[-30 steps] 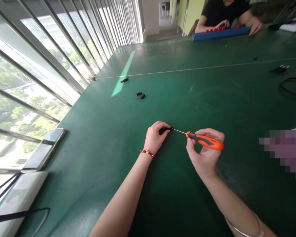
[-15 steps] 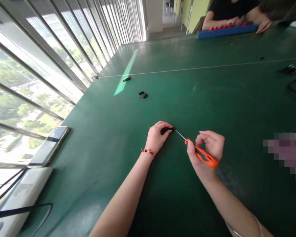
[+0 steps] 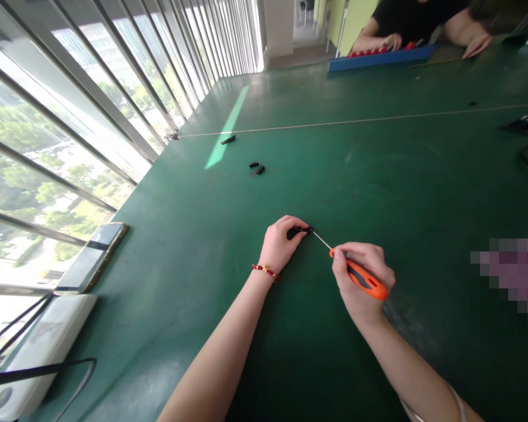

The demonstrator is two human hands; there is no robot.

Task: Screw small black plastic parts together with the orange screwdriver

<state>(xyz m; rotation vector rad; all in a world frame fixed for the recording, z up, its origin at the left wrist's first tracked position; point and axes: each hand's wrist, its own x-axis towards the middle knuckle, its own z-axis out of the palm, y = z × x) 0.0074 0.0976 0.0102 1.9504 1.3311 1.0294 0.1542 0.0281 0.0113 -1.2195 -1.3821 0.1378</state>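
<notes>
My left hand (image 3: 281, 241) pinches a small black part (image 3: 295, 232) against the green table, its fingers hiding much of it. My right hand (image 3: 363, 272) is closed around the orange and dark grey handle of a screwdriver (image 3: 366, 281). The thin metal shaft points up and left, and its tip meets the right end of the black part. What kind of part it is I cannot make out.
On the green table (image 3: 193, 234) lie small black pieces (image 3: 259, 170) and another black piece (image 3: 229, 140). At left are a phone (image 3: 92, 258), a white box-like device (image 3: 39, 357) and black straps. Across the table a person handles a blue tray (image 3: 378, 59) with red items.
The fingers of my right hand have closed in around the screwdriver handle. My left hand keeps its place. Across the table, the blue tray has shifted left.
</notes>
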